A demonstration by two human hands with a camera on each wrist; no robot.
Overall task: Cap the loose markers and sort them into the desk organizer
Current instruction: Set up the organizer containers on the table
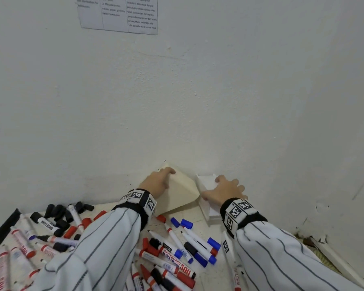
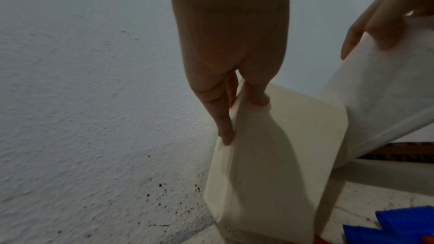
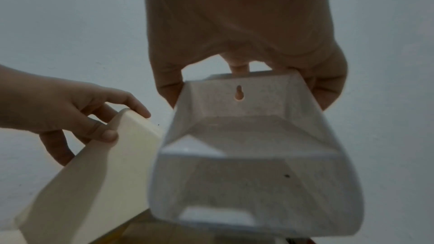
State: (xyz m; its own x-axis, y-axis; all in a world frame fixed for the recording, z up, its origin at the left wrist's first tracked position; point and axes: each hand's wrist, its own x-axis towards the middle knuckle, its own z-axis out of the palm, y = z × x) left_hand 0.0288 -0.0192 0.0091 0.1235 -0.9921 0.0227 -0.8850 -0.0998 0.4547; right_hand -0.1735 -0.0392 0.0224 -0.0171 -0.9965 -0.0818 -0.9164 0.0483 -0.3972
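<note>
Two organizer bins stand by the wall at the back of the desk. My left hand [image 1: 163, 178] pinches the top edge of the cream bin [image 1: 178, 196], thumb [image 2: 258, 97] on one face and the other fingers behind. My right hand [image 1: 225, 189] grips the far rim of the white bin [image 1: 205, 184]. That white bin [image 3: 246, 146] looks empty and has a keyhole slot in its back wall. Both bins look tilted. Whiteboard markers [image 1: 170, 255] in red, blue and black lie scattered below my forearms, several of them uncapped. Loose black caps [image 1: 59, 213] and blue caps [image 1: 186, 223] lie among them.
The white wall [image 1: 198, 101] rises directly behind the bins, with a printed sheet [image 1: 118, 13] taped high up. A black desk edge [image 1: 0, 232] runs along the left. At the right, the desk ends near a scuffed corner [image 1: 315, 244].
</note>
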